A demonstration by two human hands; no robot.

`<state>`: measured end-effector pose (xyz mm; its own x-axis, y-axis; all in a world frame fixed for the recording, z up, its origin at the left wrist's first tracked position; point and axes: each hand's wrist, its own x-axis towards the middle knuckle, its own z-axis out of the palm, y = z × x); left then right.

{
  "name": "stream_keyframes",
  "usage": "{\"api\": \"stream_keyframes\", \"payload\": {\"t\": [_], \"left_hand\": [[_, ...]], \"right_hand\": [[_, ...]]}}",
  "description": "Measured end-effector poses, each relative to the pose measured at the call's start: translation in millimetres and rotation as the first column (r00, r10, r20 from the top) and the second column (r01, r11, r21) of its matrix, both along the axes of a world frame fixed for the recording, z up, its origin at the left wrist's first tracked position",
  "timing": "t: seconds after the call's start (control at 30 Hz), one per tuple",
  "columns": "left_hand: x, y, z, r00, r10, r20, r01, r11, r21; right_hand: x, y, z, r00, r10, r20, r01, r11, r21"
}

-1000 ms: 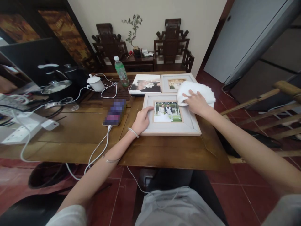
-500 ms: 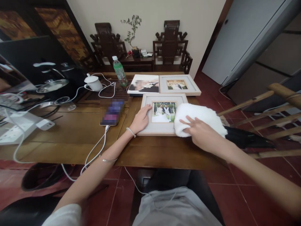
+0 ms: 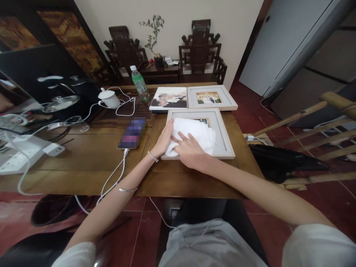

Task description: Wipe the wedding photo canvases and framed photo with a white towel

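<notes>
A light wooden picture frame (image 3: 224,138) lies flat on the table, its photo mostly covered by a folded, fluffy white cloth (image 3: 198,130). My right hand (image 3: 191,150) presses on this cloth and grips it, some fingers spread over the top. Along the frame's left border rests my left hand (image 3: 164,138), fingers stretched out and close to the cloth's left edge. Behind this frame lie a second framed photo (image 3: 208,97) and, beside it, a white-edged photo panel (image 3: 169,98).
Left of the frames are a charging phone (image 3: 132,132), a green-labelled bottle (image 3: 139,83) and a white lidded cup (image 3: 109,98). A power strip (image 3: 19,155) and tangled cables lie farther left. A wooden rack (image 3: 300,115) stands past the table's right edge.
My right hand has slid the white cloth left across the frame, from its right side over the photo to beside my left hand. My left hand stays at the left border.
</notes>
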<state>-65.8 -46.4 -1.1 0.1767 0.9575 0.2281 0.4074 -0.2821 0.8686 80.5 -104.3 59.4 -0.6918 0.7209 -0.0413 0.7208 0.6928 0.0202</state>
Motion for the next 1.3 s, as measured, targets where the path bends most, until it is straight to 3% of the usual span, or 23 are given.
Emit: {"api": "stream_keyframes", "payload": {"t": [0.23, 0.43, 0.5, 0.6, 0.7, 0.83, 1.07, 1.2, 1.3], "left_hand": [[2, -5, 2.8, 0.968, 0.007, -0.250, 0.040, 0.982, 0.184], [1, -4, -2.2, 0.926, 0.068, -0.372, 0.040, 0.961, 0.275], [0, -3, -4.5, 0.922, 0.075, -0.380, 0.044, 0.955, 0.294], [-2, -2, -8.2, 0.927, 0.079, -0.368, 0.047, 0.946, 0.321], [-5, 2, -10.2, 0.930, 0.084, -0.359, 0.045, 0.940, 0.337], [-8, 6, -7.7, 0.911, 0.073, -0.406, 0.084, 0.931, 0.355], [-8, 6, -1.3, 0.881, -0.032, -0.473, 0.190, 0.938, 0.290], [-7, 6, -2.4, 0.881, 0.003, -0.474, 0.158, 0.941, 0.301], [-5, 5, -2.8, 0.882, 0.022, -0.471, 0.138, 0.943, 0.304]], "right_hand": [[13, 58, 3.2, 0.990, -0.139, -0.021, 0.141, 0.986, 0.093], [72, 90, 20.1, 0.981, -0.182, -0.071, 0.195, 0.913, 0.358], [91, 89, 19.2, 0.986, -0.163, -0.016, 0.156, 0.908, 0.388], [105, 73, 8.9, 0.989, -0.110, 0.101, 0.072, 0.944, 0.323], [106, 49, -1.1, 0.987, -0.040, 0.157, -0.001, 0.967, 0.255], [103, 21, -0.6, 0.981, 0.017, 0.194, -0.052, 0.982, 0.181], [106, 17, 0.2, 0.984, 0.052, 0.170, -0.079, 0.985, 0.157], [119, 26, 18.7, 0.999, 0.027, 0.022, -0.029, 0.995, 0.094], [135, 39, 47.1, 0.981, -0.159, -0.115, 0.175, 0.973, 0.151]]}}
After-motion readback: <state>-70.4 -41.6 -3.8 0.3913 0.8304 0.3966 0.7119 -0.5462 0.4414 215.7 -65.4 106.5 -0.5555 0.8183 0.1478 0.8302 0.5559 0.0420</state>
